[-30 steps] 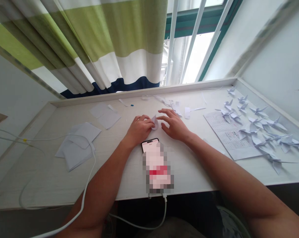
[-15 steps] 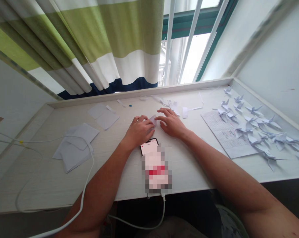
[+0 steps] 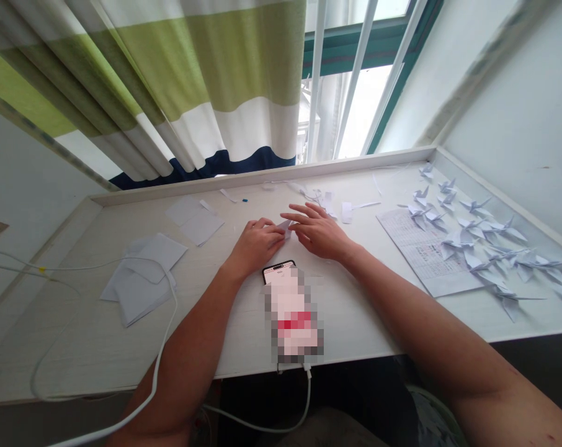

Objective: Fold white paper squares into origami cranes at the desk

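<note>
A small folded piece of white paper [image 3: 287, 227] stands slightly raised off the desk between my hands. My left hand [image 3: 257, 245] pinches its left side, with the fingers close together. Over its right side reaches my right hand [image 3: 319, 231], fingers stretched out and spread, the lower fingertips at the paper's edge. Whether they press on it is hard to see. Just below the hands lies a phone [image 3: 279, 269] with its screen lit and mostly blurred out, a white cable [image 3: 307, 397] plugged into its lower end.
Many folded paper cranes [image 3: 476, 226] crowd the desk's right side, some on a written sheet [image 3: 402, 242]. Loose white sheets [image 3: 146, 285] and more paper [image 3: 201, 226] lie to the left. Paper scraps [image 3: 347, 212] are scattered behind my hands. A white cable [image 3: 162, 335] crosses my left forearm.
My right hand has shifted slightly left, its fingers now reaching over the folded paper. The left fingers have drawn closer together at the paper's left side.
</note>
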Demonstrator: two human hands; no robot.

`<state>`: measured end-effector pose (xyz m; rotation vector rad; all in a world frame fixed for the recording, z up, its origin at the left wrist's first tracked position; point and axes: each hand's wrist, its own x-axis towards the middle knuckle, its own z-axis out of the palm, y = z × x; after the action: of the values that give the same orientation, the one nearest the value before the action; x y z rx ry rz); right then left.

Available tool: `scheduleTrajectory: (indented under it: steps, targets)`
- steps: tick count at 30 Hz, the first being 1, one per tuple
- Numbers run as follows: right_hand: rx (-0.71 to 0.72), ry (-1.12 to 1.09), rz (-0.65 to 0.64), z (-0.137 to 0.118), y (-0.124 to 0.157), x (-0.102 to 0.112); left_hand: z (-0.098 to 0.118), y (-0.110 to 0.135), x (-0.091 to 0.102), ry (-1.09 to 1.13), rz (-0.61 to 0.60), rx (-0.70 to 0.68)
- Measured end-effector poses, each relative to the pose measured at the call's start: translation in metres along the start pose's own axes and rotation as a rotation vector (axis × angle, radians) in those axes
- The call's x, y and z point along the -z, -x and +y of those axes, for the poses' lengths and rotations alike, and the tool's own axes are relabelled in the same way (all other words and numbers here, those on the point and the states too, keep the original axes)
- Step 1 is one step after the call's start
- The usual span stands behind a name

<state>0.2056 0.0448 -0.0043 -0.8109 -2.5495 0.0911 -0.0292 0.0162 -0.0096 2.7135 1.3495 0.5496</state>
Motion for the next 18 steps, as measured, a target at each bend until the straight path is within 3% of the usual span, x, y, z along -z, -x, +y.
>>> scheduleTrajectory:
  steps: [11, 18]
  targets:
    - [-0.103, 0.022, -0.001, 0.01, 0.002, -0.01, -0.002, 0.0, -0.002, 0.071, 0.0, 0.031]
    - [-0.15, -0.123, 0.041, 0.017, 0.002, -0.017, -0.004, -0.002, -0.003, 0.123, 0.043, 0.029]
